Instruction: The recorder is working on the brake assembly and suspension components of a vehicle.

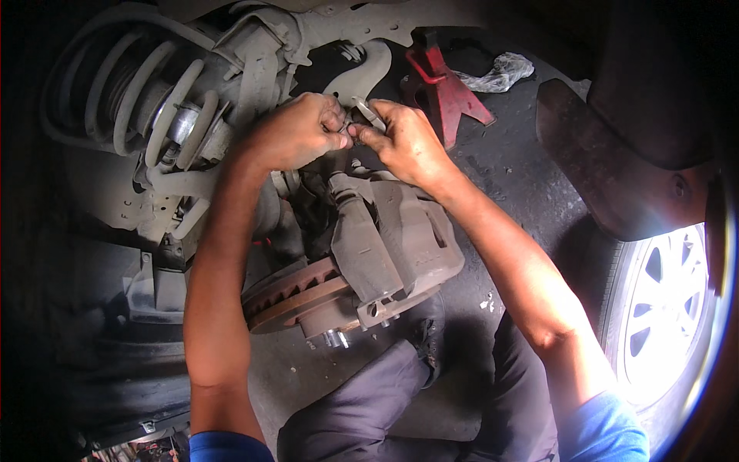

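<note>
Both my hands meet above the brake assembly, fingertips close together. My left hand (304,131) is closed in a pinch, and whatever lies between its fingers is too small to make out. My right hand (412,146) is closed around a short, pale grey metal piece (369,114) that slants out between thumb and forefinger; its exact kind does not show. Just below sits the dusty brake caliper (419,239), fitted over the rusty-edged brake disc (296,296). A curved grey suspension arm (363,73) rises behind my fingers.
A large coil spring (142,100) stands at the upper left. Beyond my right hand is a red jack stand (450,96), with crumpled clear plastic (504,71) beside it. A wheel (662,308) stands at the right, under a dark hanging flap (616,165). My knees are below the disc.
</note>
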Available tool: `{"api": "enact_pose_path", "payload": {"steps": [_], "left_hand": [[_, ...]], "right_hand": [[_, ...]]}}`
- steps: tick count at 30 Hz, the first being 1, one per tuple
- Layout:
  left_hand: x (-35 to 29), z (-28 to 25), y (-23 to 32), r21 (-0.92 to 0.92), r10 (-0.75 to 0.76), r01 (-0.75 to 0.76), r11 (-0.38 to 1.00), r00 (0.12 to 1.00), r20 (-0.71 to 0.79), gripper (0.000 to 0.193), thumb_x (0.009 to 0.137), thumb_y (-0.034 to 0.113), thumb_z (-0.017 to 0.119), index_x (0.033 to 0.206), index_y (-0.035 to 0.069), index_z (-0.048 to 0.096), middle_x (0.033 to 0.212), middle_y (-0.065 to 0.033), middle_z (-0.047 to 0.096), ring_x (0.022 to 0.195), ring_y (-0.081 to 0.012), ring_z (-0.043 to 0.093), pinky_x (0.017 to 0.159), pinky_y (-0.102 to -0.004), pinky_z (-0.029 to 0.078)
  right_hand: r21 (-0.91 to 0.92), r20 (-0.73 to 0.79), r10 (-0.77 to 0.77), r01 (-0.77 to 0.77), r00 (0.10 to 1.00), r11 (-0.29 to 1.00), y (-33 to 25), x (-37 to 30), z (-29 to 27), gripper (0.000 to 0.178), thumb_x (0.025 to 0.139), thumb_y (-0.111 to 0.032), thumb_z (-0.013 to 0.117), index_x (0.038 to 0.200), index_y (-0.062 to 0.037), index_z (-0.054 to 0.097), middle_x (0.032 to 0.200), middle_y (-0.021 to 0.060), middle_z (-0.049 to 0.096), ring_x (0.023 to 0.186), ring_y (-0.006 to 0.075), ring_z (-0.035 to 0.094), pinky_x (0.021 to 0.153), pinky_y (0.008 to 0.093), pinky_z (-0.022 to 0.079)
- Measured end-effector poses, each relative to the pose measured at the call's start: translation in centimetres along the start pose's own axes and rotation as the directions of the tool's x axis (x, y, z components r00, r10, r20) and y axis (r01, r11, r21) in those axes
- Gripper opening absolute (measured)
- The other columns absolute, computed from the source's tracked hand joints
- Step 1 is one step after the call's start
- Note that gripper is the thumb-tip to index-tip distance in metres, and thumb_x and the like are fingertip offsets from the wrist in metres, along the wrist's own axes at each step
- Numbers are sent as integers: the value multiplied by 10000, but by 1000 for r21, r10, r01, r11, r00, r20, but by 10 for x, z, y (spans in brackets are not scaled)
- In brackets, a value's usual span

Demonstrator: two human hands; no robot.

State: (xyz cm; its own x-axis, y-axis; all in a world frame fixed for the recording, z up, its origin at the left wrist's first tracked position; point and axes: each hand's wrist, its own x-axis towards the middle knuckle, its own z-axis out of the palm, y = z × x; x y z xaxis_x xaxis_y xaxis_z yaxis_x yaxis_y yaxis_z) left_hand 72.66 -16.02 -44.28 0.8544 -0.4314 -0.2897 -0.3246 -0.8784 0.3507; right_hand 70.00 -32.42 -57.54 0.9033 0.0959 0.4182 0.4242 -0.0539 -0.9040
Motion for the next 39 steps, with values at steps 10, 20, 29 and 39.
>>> {"api": "enact_pose_path", "payload": {"steps": [10,20,29,39], "left_hand": [[1,-1,6,166,-37,42,985,999,-31,220,981,92,603,1070,-90,688,1000,-186,757,1026,-261,709,965,-396,515],[1,1,-6,88,13,-7,996,998,-68,206,975,95,622,1067,-73,695,976,-156,750,1001,-232,703,936,-374,513],[5,-3,2,-79,-36,32,996,998,-50,274,985,194,688,1079,-63,671,910,-89,705,833,-127,639,801,-295,515],[0,-7,5,-294,-9,-21,955,995,-102,292,997,175,684,1158,-68,674,893,-47,682,756,-91,592,696,-258,503]], "right_hand": [[138,0,16,-16,1000,990,0,-2,1,186,926,-129,654,958,36,575,870,230,617,801,434,625,719,460,473],[227,-16,5,-1,1000,974,6,-2,5,224,926,-154,662,1016,41,598,808,213,653,701,282,631,697,423,494],[244,-59,-16,30,998,969,9,-2,5,256,898,-126,704,1081,35,624,853,208,676,746,270,658,734,399,516],[146,24,-119,115,993,983,-1,-2,2,269,909,-156,729,1102,8,638,808,127,637,722,178,595,706,369,494]]}}
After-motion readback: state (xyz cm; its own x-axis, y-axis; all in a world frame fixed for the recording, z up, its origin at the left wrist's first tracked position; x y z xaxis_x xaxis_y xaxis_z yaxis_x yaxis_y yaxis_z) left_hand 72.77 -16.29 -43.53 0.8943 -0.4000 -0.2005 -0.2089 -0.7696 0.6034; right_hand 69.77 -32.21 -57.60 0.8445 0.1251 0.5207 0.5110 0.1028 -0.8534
